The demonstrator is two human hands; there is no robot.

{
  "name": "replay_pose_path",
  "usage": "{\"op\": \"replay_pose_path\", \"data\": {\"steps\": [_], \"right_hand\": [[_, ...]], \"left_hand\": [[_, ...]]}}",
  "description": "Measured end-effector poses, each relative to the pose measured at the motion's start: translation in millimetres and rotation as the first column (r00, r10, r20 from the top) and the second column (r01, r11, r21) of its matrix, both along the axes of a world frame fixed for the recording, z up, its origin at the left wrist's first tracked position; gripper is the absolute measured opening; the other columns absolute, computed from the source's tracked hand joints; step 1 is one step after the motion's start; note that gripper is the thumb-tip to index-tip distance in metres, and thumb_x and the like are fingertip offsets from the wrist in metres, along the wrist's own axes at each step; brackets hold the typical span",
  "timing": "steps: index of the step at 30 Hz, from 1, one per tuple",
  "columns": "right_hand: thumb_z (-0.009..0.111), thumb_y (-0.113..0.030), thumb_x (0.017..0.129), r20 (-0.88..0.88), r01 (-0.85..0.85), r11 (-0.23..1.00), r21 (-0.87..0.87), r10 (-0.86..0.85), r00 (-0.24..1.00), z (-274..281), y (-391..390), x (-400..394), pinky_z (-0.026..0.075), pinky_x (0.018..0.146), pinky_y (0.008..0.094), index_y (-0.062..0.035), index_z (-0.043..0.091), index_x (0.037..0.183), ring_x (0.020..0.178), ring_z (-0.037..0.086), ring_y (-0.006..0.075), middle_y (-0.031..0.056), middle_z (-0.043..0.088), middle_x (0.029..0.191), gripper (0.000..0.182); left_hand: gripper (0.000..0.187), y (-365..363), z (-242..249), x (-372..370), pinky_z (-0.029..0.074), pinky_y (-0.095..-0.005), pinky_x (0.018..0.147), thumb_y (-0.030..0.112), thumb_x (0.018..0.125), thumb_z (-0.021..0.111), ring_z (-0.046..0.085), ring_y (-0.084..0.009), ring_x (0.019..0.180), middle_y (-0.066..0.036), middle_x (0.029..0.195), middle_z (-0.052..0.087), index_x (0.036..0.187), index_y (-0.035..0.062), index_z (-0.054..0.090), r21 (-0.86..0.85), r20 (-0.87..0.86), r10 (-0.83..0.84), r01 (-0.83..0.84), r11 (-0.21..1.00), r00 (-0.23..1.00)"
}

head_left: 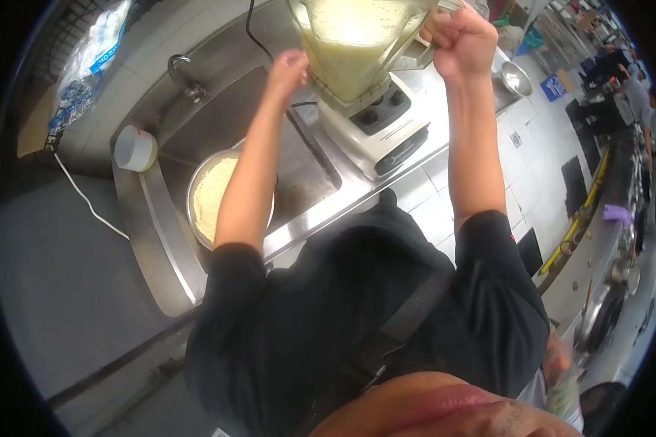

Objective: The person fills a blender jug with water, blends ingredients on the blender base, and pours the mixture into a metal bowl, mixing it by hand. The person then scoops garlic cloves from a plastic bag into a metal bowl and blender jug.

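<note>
A clear blender jar (pixel 353 62) with pale yellow-green liquid in it is raised above the cream blender base (pixel 375 120). My right hand (pixel 463 40) is closed round the jar's handle. Beside the jar's left wall is my left hand (pixel 290 71), its fingers curled; whether they touch the jar or hold anything is unclear. Under my left forearm, a round metal bowl (pixel 192 200) holds a pale yellow crumbly mass (pixel 213 191) and stands in the sink area.
A faucet (pixel 186 80) and a white container (pixel 135 149) are at the sink's left. A plastic bag (pixel 95 65) lies at upper left. Another metal bowl (pixel 516 79) stands at the right. People (pixel 638 98) are in the far right background.
</note>
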State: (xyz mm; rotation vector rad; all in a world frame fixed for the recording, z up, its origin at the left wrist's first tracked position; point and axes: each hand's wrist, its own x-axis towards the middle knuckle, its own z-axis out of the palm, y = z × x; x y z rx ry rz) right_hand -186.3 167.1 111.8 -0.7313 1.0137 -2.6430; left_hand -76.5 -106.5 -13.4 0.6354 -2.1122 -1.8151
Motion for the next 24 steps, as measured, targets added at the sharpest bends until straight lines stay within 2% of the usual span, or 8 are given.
{"op": "replay_pose_path", "data": {"steps": [1, 2, 4, 14, 18, 21, 22, 24], "right_hand": [[0.057, -0.002, 0.082, -0.111, -0.053, 0.996, 0.070, 0.060, 0.992, -32, 10, -35, 0.044, 0.055, 0.0324, -0.0004, 0.064, 0.077, 0.051, 0.049, 0.0160, 0.0107, 0.060, 0.069, 0.009], [0.057, -0.002, 0.082, -0.106, -0.075, 0.995, 0.065, 0.081, 0.991, -21, 12, -31, 0.044, 0.055, 0.0324, -0.0004, 0.064, 0.077, 0.051, 0.049, 0.0160, 0.0107, 0.060, 0.069, 0.009], [0.055, -0.003, 0.067, 0.066, -0.145, 0.974, 0.176, 0.136, 0.989, 21, 18, -4, 0.033, 0.050, 0.0268, -0.0050, 0.055, 0.073, 0.045, 0.031, 0.0094, -0.0015, 0.042, 0.057, 0.006], [0.061, 0.003, 0.068, 0.097, -0.444, 0.867, 0.225, 0.434, 0.896, -2, 20, -36, 0.031, 0.049, 0.0233, -0.0048, 0.054, 0.065, 0.051, 0.042, 0.0079, 0.0014, 0.053, 0.061, 0.010], [0.063, -0.002, 0.071, 0.000, -0.393, 0.872, 0.292, 0.411, 0.912, -2, 24, -24, 0.033, 0.050, 0.0223, -0.0033, 0.057, 0.067, 0.053, 0.045, 0.0073, 0.0007, 0.055, 0.063, 0.007], [0.064, -0.006, 0.073, -0.123, -0.318, 0.859, 0.401, 0.395, 0.911, -7, 32, -22, 0.034, 0.050, 0.0217, -0.0030, 0.059, 0.069, 0.054, 0.046, 0.0065, -0.0007, 0.056, 0.064, 0.007], [0.064, -0.008, 0.074, -0.208, -0.265, 0.839, 0.476, 0.400, 0.892, -11, 33, -23, 0.035, 0.050, 0.0215, -0.0028, 0.060, 0.071, 0.055, 0.046, 0.0060, -0.0014, 0.057, 0.065, 0.007], [0.063, -0.009, 0.077, -0.165, -0.274, 0.856, 0.438, 0.376, 0.912, -20, 33, -22, 0.034, 0.050, 0.0209, -0.0022, 0.061, 0.077, 0.055, 0.045, 0.0048, -0.0023, 0.057, 0.067, 0.007]], "left_hand": [[0.062, -7, -46, -26, 0.049, -0.0288, 0.065, 0.043, 0.084, 0.067, 0.061, -0.0166, 0.079, -0.012, 0.097, 0.066, 0.123, -0.0027, 0.052, 0.041, 0.084, 0.035, -0.038, 0.998, 0.996], [0.055, -12, -92, -49, 0.048, -0.0281, 0.059, 0.037, 0.085, 0.065, 0.060, -0.0158, 0.071, -0.011, 0.093, 0.066, 0.122, -0.0025, 0.053, 0.083, 0.171, 0.065, -0.080, 0.993, 0.983], [0.052, -56, -184, -95, 0.048, -0.0275, 0.060, 0.034, 0.085, 0.065, 0.061, -0.0162, 0.071, -0.010, 0.093, 0.066, 0.120, -0.0025, 0.055, 0.146, 0.127, 0.045, -0.063, 0.987, 0.991], [0.046, -37, -141, -98, 0.050, -0.0287, 0.066, 0.023, 0.082, 0.068, 0.061, -0.0176, 0.081, -0.011, 0.104, 0.065, 0.118, -0.0031, 0.057, 0.361, -0.026, 0.084, -0.069, 0.930, 0.996], [0.047, -41, -121, -71, 0.050, -0.0296, 0.068, 0.021, 0.081, 0.068, 0.061, -0.0179, 0.084, -0.011, 0.107, 0.064, 0.120, -0.0032, 0.055, 0.411, -0.270, 0.215, -0.089, 0.907, 0.939], [0.049, -37, -112, -37, 0.051, -0.0303, 0.070, 0.019, 0.080, 0.069, 0.061, -0.0182, 0.085, -0.011, 0.109, 0.063, 0.121, -0.0033, 0.054, 0.460, -0.551, 0.329, -0.050, 0.887, 0.767], [0.049, -34, -108, -21, 0.051, -0.0305, 0.071, 0.019, 0.080, 0.069, 0.061, -0.0183, 0.086, -0.011, 0.110, 0.063, 0.122, -0.0033, 0.054, 0.401, -0.469, 0.387, -0.199, 0.894, 0.794], [0.064, -18, -91, 15, 0.047, -0.0336, 0.083, 0.011, 0.072, 0.073, 0.055, -0.0221, 0.100, -0.015, 0.116, 0.055, 0.126, -0.0021, 0.043, -0.080, -0.001, 0.607, -0.605, 0.792, 0.795]]}}
